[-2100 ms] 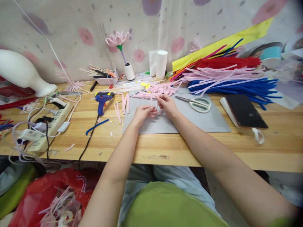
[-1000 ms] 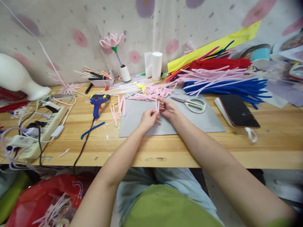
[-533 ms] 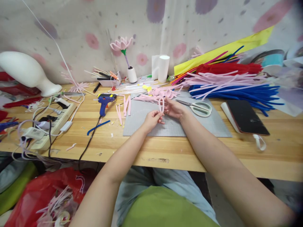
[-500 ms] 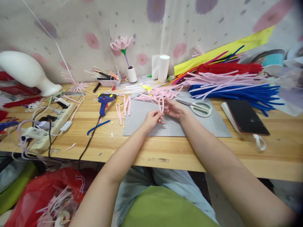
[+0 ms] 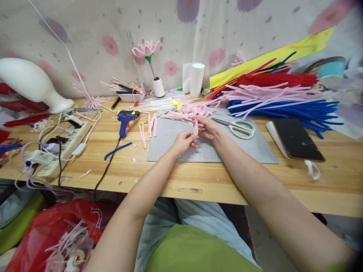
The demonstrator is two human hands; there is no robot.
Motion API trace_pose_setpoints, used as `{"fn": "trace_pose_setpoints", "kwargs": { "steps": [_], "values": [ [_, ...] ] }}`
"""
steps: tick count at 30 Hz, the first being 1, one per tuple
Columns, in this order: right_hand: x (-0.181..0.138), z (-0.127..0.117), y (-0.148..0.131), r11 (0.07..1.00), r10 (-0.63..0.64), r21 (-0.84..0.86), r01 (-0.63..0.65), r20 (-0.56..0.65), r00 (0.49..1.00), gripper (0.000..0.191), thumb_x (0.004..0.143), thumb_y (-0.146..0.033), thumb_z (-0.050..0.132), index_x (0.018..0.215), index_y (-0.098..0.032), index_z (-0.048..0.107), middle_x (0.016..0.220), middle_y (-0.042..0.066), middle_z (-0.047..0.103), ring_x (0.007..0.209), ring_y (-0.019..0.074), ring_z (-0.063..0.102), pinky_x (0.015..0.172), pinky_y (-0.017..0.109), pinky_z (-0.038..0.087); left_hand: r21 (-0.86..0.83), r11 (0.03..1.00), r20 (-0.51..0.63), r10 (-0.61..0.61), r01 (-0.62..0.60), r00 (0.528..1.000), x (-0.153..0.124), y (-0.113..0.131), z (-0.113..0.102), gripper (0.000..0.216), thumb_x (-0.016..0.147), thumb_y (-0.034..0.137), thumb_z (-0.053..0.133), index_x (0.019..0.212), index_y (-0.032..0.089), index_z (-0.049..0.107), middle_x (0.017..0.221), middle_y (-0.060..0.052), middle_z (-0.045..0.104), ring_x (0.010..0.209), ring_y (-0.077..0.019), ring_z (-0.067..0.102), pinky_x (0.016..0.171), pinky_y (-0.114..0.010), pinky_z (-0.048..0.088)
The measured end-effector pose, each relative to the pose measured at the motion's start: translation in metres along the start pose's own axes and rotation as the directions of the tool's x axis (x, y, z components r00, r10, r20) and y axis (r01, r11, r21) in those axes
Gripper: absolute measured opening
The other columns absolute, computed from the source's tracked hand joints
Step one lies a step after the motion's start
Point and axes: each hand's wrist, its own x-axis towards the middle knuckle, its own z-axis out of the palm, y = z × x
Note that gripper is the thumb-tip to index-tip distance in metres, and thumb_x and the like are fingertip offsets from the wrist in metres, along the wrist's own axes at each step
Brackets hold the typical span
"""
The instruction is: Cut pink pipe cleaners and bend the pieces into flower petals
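Pinching the lower end of a pink strip (image 5: 196,127) between thumb and fingers of the left hand (image 5: 183,144), clamping down on it there. Meeting its upper end with the fingertips of the right hand (image 5: 210,130), but not showing clearly whether clamping or only touching. Holding the strip roughly upright between both hands, over a grey mat (image 5: 170,132). Wearing a green shirt (image 5: 201,251), below the grip at the near side of a wooden table (image 5: 198,177). Having a red bag (image 5: 31,240) of scraps gaping low to the left of the grip. Having scissors (image 5: 228,124) lying just right of the grip, blades toward the right hand, and a dark phone (image 5: 299,139) farther right, off the mat. Having pink pieces (image 5: 142,136) lying left of the grip near the mat's edge, with a blue glue gun (image 5: 124,122) past them and a power strip (image 5: 79,134) well apart, farther left. Having more pink stems (image 5: 195,109) heaped just beyond the grip. Facing, farther beyond, a white cylinder (image 5: 197,80), a pink flower (image 5: 146,50) standing in a white pot (image 5: 159,87) to the left, and a blue bundle (image 5: 297,109) lying to the right. Facing, behind everything, a patterned wall (image 5: 93,22).
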Motion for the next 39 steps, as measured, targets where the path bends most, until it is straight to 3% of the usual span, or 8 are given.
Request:
{"fn": "trace_pose_setpoints", "kwargs": {
  "steps": [12, 18, 24, 28, 35, 39],
  "values": [
    [0.008, 0.008, 0.002, 1.0, 0.0, 0.03, 0.002, -0.061, 0.998, 0.012, 0.064, -0.018, 0.066, 0.066, -0.012, 0.056, 0.048, -0.006, 0.047, 0.037, -0.0009, 0.013, 0.032, 0.013, 0.01, 0.009, 1.0, -0.033, 0.003, -0.003, 0.999, 0.001, -0.001, 0.001, 0.022, 0.075, 0.028, 0.066, 0.069, 0.011, 0.053, 0.051, 0.007, 0.048, 0.041, 0.0002, 0.04, 0.056, -0.021, 0.052],
    [0.01, 0.012, 0.008, 0.997, -0.072, -0.018, 0.07, -0.127, 0.989, 0.014, 0.066, -0.022, 0.066, 0.069, -0.013, 0.055, 0.047, -0.007, 0.046, 0.035, 0.0, 0.016, 0.031, 0.015, 0.011, 0.022, 1.0, -0.078, 0.009, -0.008, 0.997, 0.002, -0.002, 0.002, 0.021, 0.075, 0.026, 0.065, 0.067, 0.011, 0.053, 0.05, 0.007, 0.048, 0.04, -0.0011, 0.041, 0.055, -0.023, 0.052],
    [0.005, 0.0, 0.004, 0.989, -0.066, -0.135, 0.055, -0.076, 0.995, 0.03, 0.072, -0.043, 0.065, 0.081, -0.015, 0.062, 0.072, 0.001, 0.063, 0.041, 0.0014, 0.034, 0.034, 0.016, 0.022, 0.04, 0.999, -0.174, 0.021, -0.014, 0.984, 0.003, 0.001, -0.008, 0.022, 0.074, 0.027, 0.066, 0.064, 0.012, 0.054, 0.051, 0.006, 0.049, 0.04, -0.0016, 0.041, 0.052, -0.023, 0.052],
    [0.002, -0.002, 0.003, 0.975, -0.099, -0.205, 0.085, -0.058, 0.993, 0.032, 0.065, -0.035, 0.072, 0.089, -0.016, 0.065, 0.081, 0.002, 0.066, 0.045, 0.0011, 0.038, 0.039, 0.016, 0.027, 0.083, 0.997, -0.189, 0.012, 0.003, 0.982, 0.003, 0.003, -0.012, 0.021, 0.072, 0.026, 0.067, 0.062, 0.012, 0.054, 0.049, 0.006, 0.049, 0.039, -0.0025, 0.041, 0.049, -0.024, 0.052],
    [0.006, -0.003, 0.009, 0.928, -0.227, -0.327, 0.179, -0.115, 0.967, 0.028, 0.054, -0.032, 0.076, 0.069, -0.015, 0.06, 0.055, -0.006, 0.051, 0.043, 0.0022, 0.035, 0.04, 0.017, 0.022, 0.131, 0.99, -0.151, -0.023, 0.043, 0.988, 0.0, 0.004, -0.013, 0.018, 0.072, 0.023, 0.066, 0.062, 0.012, 0.056, 0.048, 0.006, 0.047, 0.037, -0.0027, 0.04, 0.045, -0.022, 0.05],
    [0.006, -0.006, 0.009, 0.909, -0.242, -0.377, 0.175, -0.139, 0.96, 0.03, 0.052, -0.035, 0.076, 0.065, -0.016, 0.057, 0.05, -0.006, 0.045, 0.043, 0.0036, 0.035, 0.04, 0.018, 0.021, 0.204, 0.976, -0.147, -0.044, 0.073, 0.988, 0.001, 0.005, -0.014, 0.014, 0.075, 0.018, 0.061, 0.063, 0.012, 0.057, 0.048, 0.006, 0.048, 0.035, -0.0033, 0.04, 0.043, -0.022, 0.047]
  ]
}}
